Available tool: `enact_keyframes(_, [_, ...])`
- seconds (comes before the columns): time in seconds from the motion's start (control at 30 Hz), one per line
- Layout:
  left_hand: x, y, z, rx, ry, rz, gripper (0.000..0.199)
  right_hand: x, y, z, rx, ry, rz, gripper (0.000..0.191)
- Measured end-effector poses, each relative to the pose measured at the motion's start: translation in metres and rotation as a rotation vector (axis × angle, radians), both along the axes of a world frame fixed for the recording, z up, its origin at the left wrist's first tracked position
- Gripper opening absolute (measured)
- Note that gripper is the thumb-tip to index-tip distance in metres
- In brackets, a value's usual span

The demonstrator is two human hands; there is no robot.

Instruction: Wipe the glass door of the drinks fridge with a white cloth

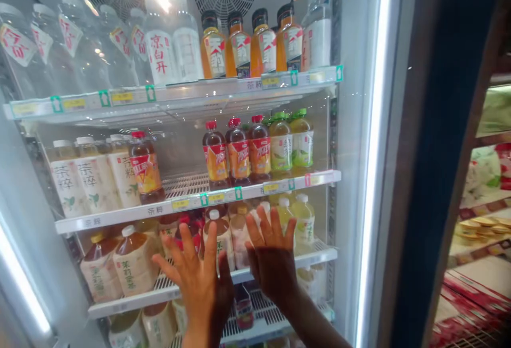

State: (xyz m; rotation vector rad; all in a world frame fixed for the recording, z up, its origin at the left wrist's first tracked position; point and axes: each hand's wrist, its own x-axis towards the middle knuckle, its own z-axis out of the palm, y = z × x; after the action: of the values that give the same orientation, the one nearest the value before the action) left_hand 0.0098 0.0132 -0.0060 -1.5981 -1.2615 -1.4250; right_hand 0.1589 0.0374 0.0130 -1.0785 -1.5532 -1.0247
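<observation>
My left hand (197,271) is raised with its fingers spread, in front of the third shelf of a drinks fridge. Close beside it, my right hand (273,260) is also up, fingers stretched out and apart. Neither hand holds anything. Light reflections suggest a glass pane between the hands and the drinks; I cannot tell whether they touch it. Behind the left hand stands a white-capped tea bottle (214,225), partly covered. Bottles of pale yellow drink (304,220) show to the right of my right hand. Further left are two large tea bottles (133,263).
Red-capped tea bottles (239,154) and green-capped bottles (302,140) line the second shelf (187,201). Clear water bottles (159,44) and orange drinks (263,44) fill the top shelf. A lit strip (373,124) and dark frame (431,151) border the right side, beyond which are shelves of packages (485,167).
</observation>
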Motion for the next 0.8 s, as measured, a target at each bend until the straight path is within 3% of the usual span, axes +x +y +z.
enact_keyframes(0.2, [0.050,-0.001,0.000,0.010,0.031,-0.007,0.086,0.055,0.008,0.015,0.062,0.053,-0.025,0.077])
enact_keyframes(0.37, [0.061,0.003,-0.003,0.006,0.057,0.015,0.085,0.074,0.006,0.003,0.032,0.028,0.002,0.076])
enact_keyframes(0.5, [0.065,0.004,-0.002,0.015,0.062,0.009,0.085,0.090,0.010,0.026,0.075,0.082,-0.005,0.076])
enact_keyframes(0.6, [0.066,0.001,-0.002,-0.002,0.020,0.023,0.087,0.089,0.007,0.028,0.084,0.101,-0.013,0.076])
enact_keyframes(0.73, [0.054,-0.005,-0.002,-0.015,0.015,0.073,0.090,0.067,0.000,0.001,0.047,0.045,0.029,0.077])
enact_keyframes(0.8, [0.042,-0.006,-0.001,-0.013,0.021,0.087,0.089,0.054,0.001,0.007,0.044,0.028,0.035,0.078])
